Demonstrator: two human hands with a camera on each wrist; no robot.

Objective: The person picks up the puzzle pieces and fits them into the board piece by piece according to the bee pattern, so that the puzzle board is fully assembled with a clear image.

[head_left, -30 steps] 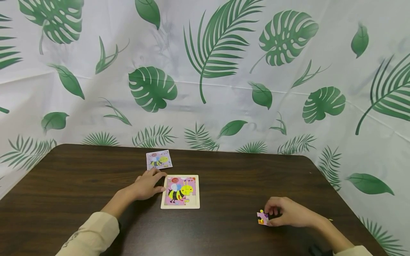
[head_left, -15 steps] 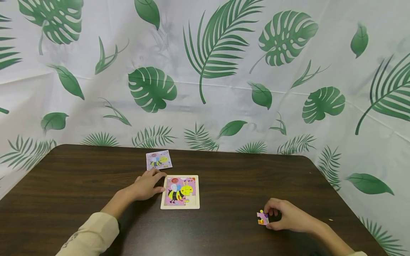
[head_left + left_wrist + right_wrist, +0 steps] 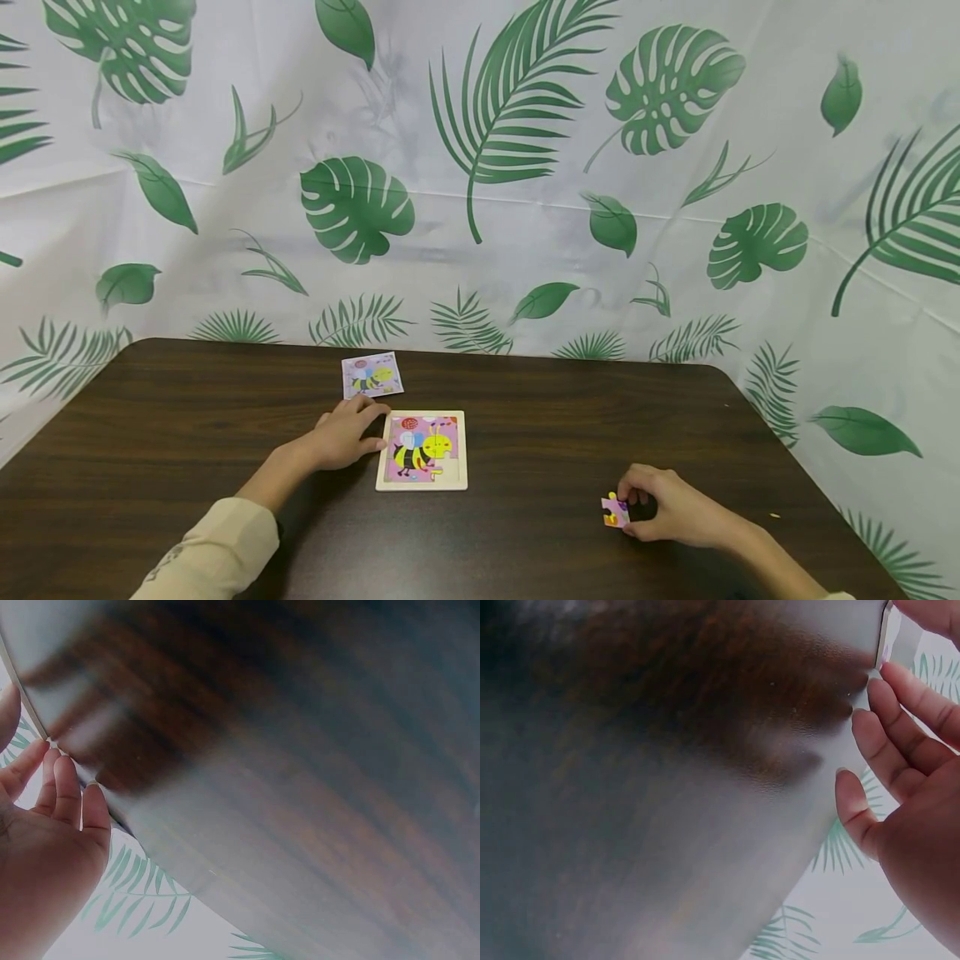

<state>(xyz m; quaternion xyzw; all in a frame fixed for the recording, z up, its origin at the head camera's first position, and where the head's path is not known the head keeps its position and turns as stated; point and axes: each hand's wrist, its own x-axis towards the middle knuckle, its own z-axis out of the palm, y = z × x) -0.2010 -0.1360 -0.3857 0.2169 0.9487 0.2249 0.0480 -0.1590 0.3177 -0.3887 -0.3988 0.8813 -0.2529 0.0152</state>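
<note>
A square wooden bee puzzle in a pale frame (image 3: 460, 454) lies on the table, with a bare gap at its lower right. My left hand (image 3: 347, 435) rests at its left side, index finger by the upper left corner and thumb against the edge. Off to the right, my right hand (image 3: 675, 510) pinches a pink, yellow and orange puzzle piece (image 3: 616, 513) between thumb and fingers, at or just above the table. The left wrist view shows loosely bent fingers (image 3: 67, 791) at the frame's edge. In the right wrist view, the piece (image 3: 884, 637) shows edge-on.
A printed bee picture card (image 3: 372, 373) lies behind my left hand. The dark wooden table (image 3: 525, 417) ends at a leaf-patterned white cloth (image 3: 517, 250). A tiny yellow bit (image 3: 775, 515) lies beyond my right wrist.
My right wrist and forearm have sunk slightly, while the pinched puzzle piece keeps almost the same place. The left hand and the framed puzzle have not visibly moved.
</note>
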